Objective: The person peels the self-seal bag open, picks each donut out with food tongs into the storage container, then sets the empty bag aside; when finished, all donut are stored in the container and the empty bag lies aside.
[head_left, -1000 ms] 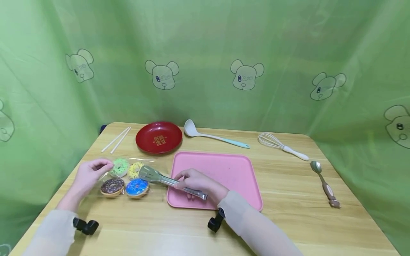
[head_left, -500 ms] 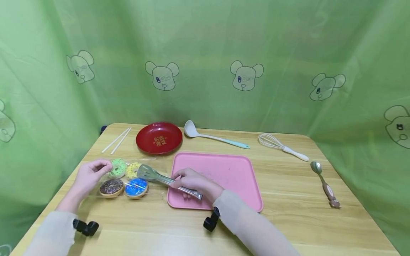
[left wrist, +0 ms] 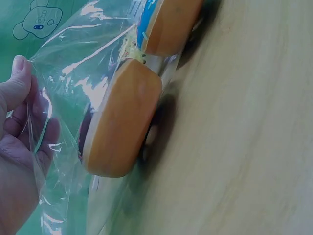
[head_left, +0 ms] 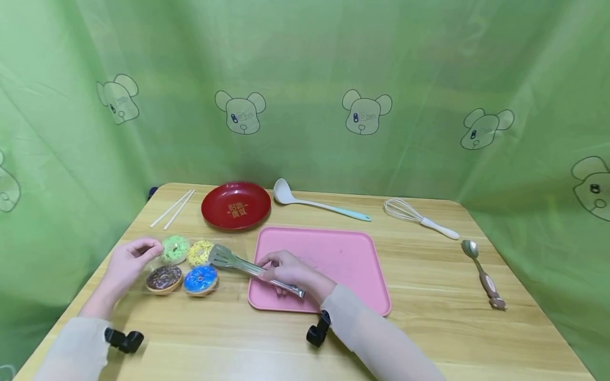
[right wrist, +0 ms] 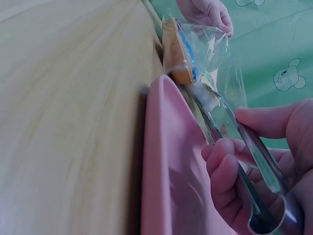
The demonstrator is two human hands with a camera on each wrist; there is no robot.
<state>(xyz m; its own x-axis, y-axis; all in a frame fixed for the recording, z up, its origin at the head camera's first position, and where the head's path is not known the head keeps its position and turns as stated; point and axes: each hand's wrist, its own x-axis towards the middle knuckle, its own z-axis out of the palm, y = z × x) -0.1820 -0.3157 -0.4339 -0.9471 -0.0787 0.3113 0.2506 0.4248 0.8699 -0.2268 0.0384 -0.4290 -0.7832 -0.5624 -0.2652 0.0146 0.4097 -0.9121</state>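
Note:
A clear plastic bag (left wrist: 68,83) holds four toy donuts: green (head_left: 175,249), yellow (head_left: 199,252), dark brown (head_left: 164,278) and blue (head_left: 200,279). My left hand (head_left: 131,263) pinches the bag's edge at its left side; in the left wrist view the left hand (left wrist: 22,142) has thumb and fingers on the film. My right hand (head_left: 292,270) grips metal tongs (head_left: 248,266) over the pink tray (head_left: 329,254), their tips beside the yellow donut. In the right wrist view the right hand (right wrist: 274,161) wraps both arms of the tongs (right wrist: 259,152), which reach to the bag.
Behind the bag lie white chopsticks (head_left: 179,209) and a red plate (head_left: 236,206). A ladle (head_left: 319,203) lies behind the tray, and a whisk (head_left: 421,217) and a spoon (head_left: 483,273) are to its right. Green curtains (head_left: 305,63) surround the wooden table (head_left: 429,328).
The bag with its donuts has shifted slightly left, along with my left hand. The tongs moved a little left, then slightly back right, and stay in my right hand.

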